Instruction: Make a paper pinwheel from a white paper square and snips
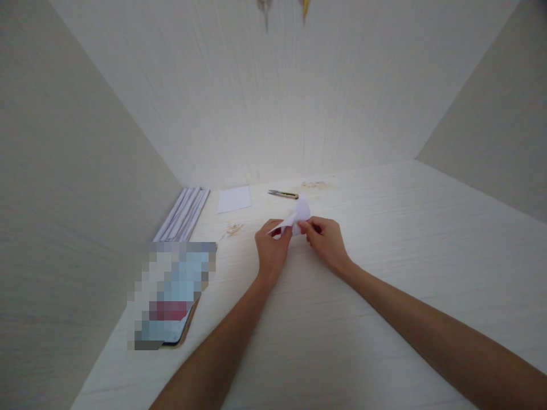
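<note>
Folded paper (296,217) sits pinched between left hand (272,249) and right hand (327,242).

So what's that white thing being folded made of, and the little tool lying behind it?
The folded white piece, pinched between left hand and right hand, looks like thin matte paper: it holds sharp creases. The small snips seem metal, with dull grey blades and a yellowish handle end, though they are too small to be sure.

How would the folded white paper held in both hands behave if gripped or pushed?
The folded paper looks thin and probably very light. Pinched between the left hand and right hand, it holds its creases, so likely stiffer than a flat sheet, yet easily crushed.
</note>
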A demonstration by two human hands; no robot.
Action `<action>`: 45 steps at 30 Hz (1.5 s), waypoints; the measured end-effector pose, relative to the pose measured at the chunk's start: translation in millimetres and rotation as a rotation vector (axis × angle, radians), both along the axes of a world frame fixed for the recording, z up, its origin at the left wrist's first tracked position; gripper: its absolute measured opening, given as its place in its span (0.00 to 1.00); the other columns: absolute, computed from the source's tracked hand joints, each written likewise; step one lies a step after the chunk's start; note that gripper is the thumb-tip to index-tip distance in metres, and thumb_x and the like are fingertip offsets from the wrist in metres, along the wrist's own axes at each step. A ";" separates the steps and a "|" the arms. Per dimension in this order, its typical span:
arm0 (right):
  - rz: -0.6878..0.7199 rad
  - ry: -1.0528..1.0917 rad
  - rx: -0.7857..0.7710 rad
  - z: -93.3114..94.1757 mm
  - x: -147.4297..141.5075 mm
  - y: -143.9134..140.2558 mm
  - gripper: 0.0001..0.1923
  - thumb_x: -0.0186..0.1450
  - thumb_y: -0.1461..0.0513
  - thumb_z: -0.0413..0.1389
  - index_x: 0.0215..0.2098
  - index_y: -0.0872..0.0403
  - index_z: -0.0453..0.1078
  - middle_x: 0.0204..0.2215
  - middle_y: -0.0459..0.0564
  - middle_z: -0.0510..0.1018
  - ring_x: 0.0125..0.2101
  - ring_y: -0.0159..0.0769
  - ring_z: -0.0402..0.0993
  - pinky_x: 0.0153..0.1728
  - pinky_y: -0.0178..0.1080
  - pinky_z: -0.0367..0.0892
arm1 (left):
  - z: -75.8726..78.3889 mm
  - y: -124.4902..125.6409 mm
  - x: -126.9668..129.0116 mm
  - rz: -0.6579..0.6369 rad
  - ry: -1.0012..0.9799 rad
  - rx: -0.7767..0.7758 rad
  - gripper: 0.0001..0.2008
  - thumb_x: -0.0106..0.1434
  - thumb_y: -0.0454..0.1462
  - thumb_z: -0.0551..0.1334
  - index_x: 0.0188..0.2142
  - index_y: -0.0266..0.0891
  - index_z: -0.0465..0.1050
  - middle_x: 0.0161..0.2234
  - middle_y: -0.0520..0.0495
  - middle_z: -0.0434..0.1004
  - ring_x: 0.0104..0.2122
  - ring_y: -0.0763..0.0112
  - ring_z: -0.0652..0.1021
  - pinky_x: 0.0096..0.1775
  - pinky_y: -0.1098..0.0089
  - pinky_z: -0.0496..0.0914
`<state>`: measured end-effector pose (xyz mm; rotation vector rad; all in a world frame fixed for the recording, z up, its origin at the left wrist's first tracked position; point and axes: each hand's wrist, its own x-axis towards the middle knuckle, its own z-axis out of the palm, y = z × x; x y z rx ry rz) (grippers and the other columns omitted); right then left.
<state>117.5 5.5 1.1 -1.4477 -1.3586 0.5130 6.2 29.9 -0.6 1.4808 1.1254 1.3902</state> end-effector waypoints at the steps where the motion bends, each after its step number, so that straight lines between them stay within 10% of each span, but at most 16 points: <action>1: -0.006 0.004 0.012 0.1 -0.3 -0.2 0.15 0.56 0.58 0.51 0.14 0.56 0.62 0.10 0.42 0.62 0.15 0.27 0.56 0.18 0.32 0.52 | 0.3 -0.1 0.1 0.003 0.002 -0.001 0.04 0.48 0.31 0.59 0.24 0.36 0.73 0.25 0.51 0.72 0.26 0.75 0.72 0.29 0.75 0.67; 45: 0.052 0.009 -0.044 -2.9 2.8 4.4 0.16 0.56 0.57 0.48 0.13 0.55 0.60 0.09 0.42 0.60 0.14 0.27 0.54 0.17 0.32 0.50 | -1.2 0.9 0.7 0.026 -0.042 -0.098 0.03 0.46 0.33 0.60 0.23 0.35 0.72 0.24 0.52 0.74 0.25 0.75 0.73 0.28 0.74 0.65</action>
